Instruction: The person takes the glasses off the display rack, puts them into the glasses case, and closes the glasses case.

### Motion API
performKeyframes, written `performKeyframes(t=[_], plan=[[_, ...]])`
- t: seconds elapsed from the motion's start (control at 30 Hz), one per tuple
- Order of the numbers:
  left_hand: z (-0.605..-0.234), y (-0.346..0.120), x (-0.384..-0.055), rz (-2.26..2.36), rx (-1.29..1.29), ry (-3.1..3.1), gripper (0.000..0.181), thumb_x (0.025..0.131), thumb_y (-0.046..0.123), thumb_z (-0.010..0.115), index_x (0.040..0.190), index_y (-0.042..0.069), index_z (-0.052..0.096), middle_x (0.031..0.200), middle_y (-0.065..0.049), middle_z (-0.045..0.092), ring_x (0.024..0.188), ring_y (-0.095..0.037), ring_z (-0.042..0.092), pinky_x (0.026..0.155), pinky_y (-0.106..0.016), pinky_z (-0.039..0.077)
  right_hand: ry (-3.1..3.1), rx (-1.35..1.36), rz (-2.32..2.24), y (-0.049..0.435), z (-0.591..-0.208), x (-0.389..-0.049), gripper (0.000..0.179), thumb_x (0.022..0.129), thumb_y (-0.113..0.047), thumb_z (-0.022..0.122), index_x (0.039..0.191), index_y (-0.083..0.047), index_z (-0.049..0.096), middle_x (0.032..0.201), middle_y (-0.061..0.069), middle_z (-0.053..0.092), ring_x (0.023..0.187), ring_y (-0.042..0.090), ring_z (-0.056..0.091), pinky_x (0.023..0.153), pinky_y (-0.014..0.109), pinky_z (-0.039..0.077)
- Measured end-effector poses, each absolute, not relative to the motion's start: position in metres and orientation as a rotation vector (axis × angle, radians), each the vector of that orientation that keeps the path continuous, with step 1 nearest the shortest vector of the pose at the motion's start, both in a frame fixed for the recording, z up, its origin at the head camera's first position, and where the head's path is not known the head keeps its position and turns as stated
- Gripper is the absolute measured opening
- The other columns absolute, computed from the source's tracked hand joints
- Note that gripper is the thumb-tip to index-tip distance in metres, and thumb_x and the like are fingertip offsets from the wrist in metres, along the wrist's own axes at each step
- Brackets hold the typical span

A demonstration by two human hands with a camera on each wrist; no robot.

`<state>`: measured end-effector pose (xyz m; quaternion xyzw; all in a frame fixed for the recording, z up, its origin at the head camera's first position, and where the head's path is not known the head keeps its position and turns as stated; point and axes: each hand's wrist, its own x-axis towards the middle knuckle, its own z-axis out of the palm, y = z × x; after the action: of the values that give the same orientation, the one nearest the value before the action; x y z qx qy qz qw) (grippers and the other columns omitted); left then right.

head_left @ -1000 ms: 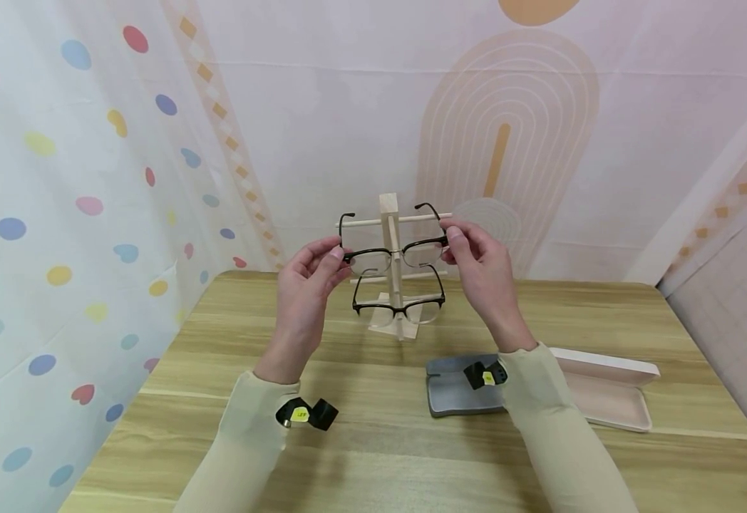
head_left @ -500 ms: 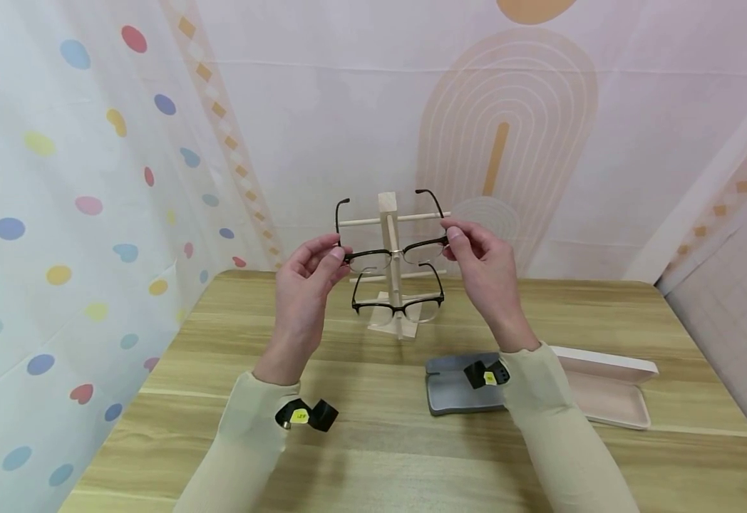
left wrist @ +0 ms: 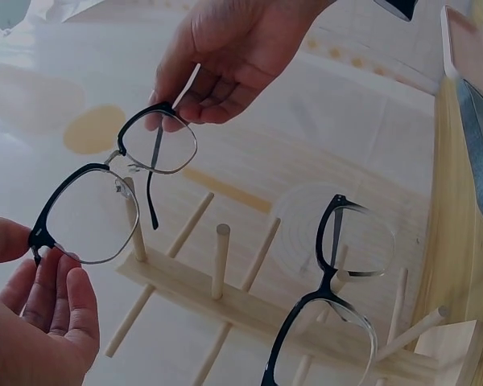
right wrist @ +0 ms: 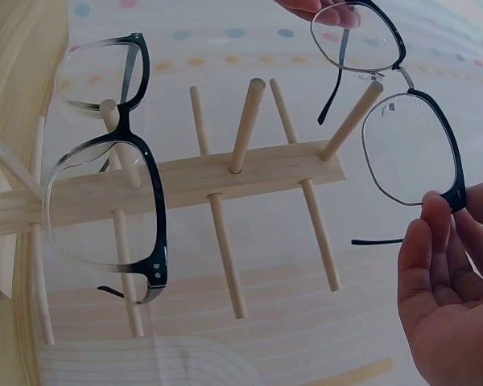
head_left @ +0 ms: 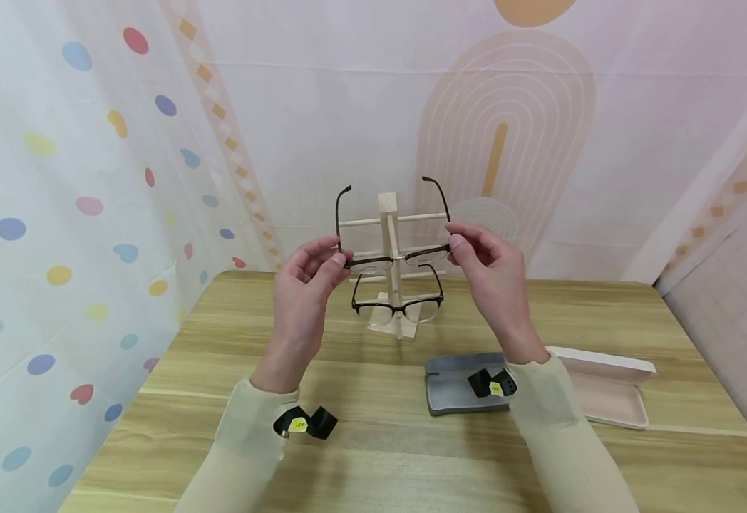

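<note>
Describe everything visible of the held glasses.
The glasses have black upper rims, thin, silvery, metal-looking lower rims and bridge, clear lenses, nose pads and dark temples, opened and pointing away from the person. The left hand and right hand pinch one front corner each, the left end slightly lower. They're at the upper part of the stand; whether they touch it is unclear.

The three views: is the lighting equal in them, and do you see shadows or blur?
Head view: brightest, with soft shadows on the table; left wrist view: dimmer and greyish, but the held glasses show clear edges; right wrist view: also dim, paler toward the upper right, the wooden rack reasonably sharp.
</note>
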<state>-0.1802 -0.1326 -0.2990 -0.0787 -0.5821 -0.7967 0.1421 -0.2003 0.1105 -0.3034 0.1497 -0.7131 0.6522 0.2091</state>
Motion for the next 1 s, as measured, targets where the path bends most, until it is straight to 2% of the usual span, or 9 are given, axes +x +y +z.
performKeyframes(t=[0.17,0.4,0.57,0.77,1.0], plan=[[-0.299,-0.132,-0.177,-2.267,-0.25,-1.706,0.024,0.098,-0.004,0.064,0.122,0.001,0.064,0.104,-0.005,0.071,0.107,-0.024,0.068,0.093,-0.035,0.058,-1.964,0.422,1.824,0.113,-0.303,-0.196,0.027,0.103,-0.021,0.066,0.124,-0.004,0.073,0.101,0.005,0.071,0.089,0.019,0.067,0.082,0.026,0.057],[-0.3,-0.128,-0.171,-2.206,-0.282,-1.713,0.031,0.097,-0.006,0.063,0.128,-0.004,0.061,0.102,-0.006,0.073,0.102,-0.021,0.07,0.09,-0.032,0.059,-1.916,0.441,1.854,0.116,-0.304,-0.188,0.024,0.101,-0.01,0.066,0.122,0.001,0.072,0.101,0.01,0.072,0.09,0.021,0.068,0.082,0.026,0.059],[-0.301,-0.125,-0.166,-2.185,-0.293,-1.719,0.032,0.096,-0.008,0.063,0.127,-0.001,0.062,0.102,-0.005,0.073,0.1,-0.021,0.071,0.089,-0.032,0.059,-1.94,0.426,1.844,0.121,-0.306,-0.18,0.025,0.102,-0.015,0.066,0.123,0.0,0.071,0.103,0.007,0.071,0.091,0.021,0.067,0.083,0.026,0.058],[-0.302,-0.12,-0.161,-2.194,-0.299,-1.713,0.032,0.094,-0.011,0.065,0.124,0.001,0.064,0.101,-0.003,0.073,0.099,-0.02,0.072,0.091,-0.032,0.058,-1.936,0.411,1.861,0.126,-0.309,-0.174,0.025,0.103,-0.013,0.066,0.123,0.0,0.071,0.104,0.013,0.071,0.091,0.022,0.068,0.084,0.027,0.059],[-0.303,-0.115,-0.157,-2.197,-0.326,-1.707,0.032,0.093,-0.012,0.066,0.122,0.002,0.065,0.1,-0.003,0.074,0.098,-0.021,0.071,0.088,-0.03,0.058,-1.907,0.417,1.872,0.132,-0.31,-0.165,0.023,0.102,-0.008,0.065,0.123,0.002,0.07,0.101,0.003,0.073,0.086,0.016,0.071,0.083,0.026,0.06]])
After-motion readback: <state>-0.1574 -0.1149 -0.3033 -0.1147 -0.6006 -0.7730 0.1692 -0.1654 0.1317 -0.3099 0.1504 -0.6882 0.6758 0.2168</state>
